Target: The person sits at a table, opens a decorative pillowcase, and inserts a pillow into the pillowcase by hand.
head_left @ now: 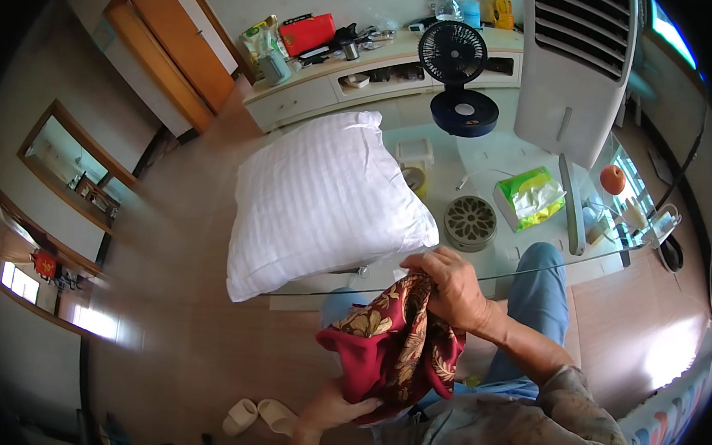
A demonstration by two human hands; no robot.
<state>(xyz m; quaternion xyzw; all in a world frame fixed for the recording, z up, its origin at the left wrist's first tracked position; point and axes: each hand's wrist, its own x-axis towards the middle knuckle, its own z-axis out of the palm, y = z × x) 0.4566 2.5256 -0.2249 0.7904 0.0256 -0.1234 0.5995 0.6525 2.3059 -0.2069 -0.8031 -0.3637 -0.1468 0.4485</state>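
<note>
A crumpled cushion cover [402, 339], dark red with gold flowers, hangs over my lap between both hands. My right hand [454, 287] is closed on its upper edge, with bunched folds under the fingers. Lower down, my left hand [335, 407] grips the plain red part at the bottom left; some of its fingers are hidden by the cloth. Beyond the cover, a plump white striped cushion [325, 200] lies on the glass table [491, 153], overhanging its near edge. Neither hand touches the cushion.
On the table stand a black fan [454, 57], a round patterned tin [470, 221], a tissue pack [530, 199] and a roll of tape [414, 179]. A tall white air cooler [573, 73] rises behind. Slippers [277, 417] lie on the floor at left.
</note>
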